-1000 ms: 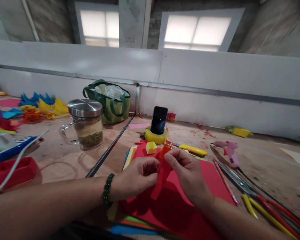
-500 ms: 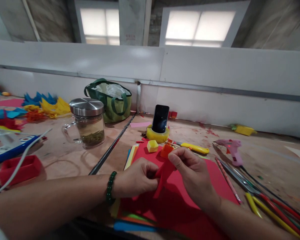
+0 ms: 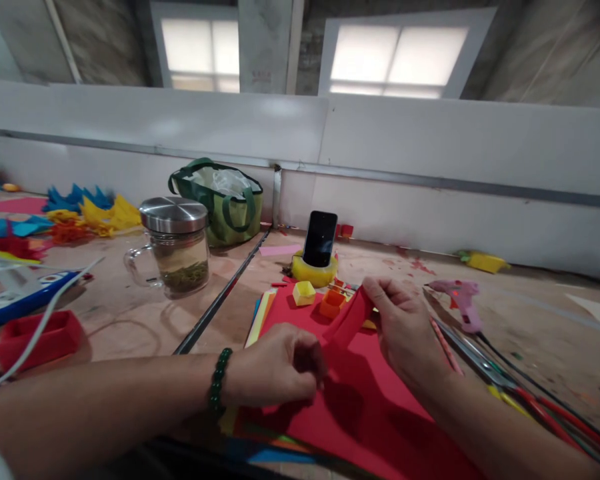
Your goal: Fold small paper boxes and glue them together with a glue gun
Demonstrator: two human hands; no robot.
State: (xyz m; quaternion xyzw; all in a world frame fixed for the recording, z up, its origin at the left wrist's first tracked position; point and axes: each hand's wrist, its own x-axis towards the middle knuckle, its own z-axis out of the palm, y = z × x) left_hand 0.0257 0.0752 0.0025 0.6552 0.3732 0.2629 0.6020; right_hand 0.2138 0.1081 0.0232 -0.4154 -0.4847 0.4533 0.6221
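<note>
My right hand (image 3: 403,327) pinches a folded strip of red paper (image 3: 353,313) near its upper end, holding it slanted above the stack. Lower down and to the left, my left hand (image 3: 280,367) has its fingers curled in, with nothing visible in them; the strip's lower end hangs close to its fingertips. Under both hands lies a large red sheet (image 3: 375,407) on a stack of coloured paper. At the sheet's far edge sit a small yellow paper box (image 3: 304,293) and a small orange paper box (image 3: 332,303).
A phone (image 3: 320,239) leans in a yellow tape roll (image 3: 315,272). To the right lie a pink glue gun (image 3: 461,300), a pencil (image 3: 446,347) and metal tools (image 3: 485,360). Leftward stand a glass tea mug (image 3: 180,257), a green bag (image 3: 235,217), a red paper box (image 3: 40,339) and a blue-white power strip (image 3: 27,293).
My right hand has moved up and away from my left with the red strip. The strip has come out of my left fingers, which stay curled in nearly the same place.
</note>
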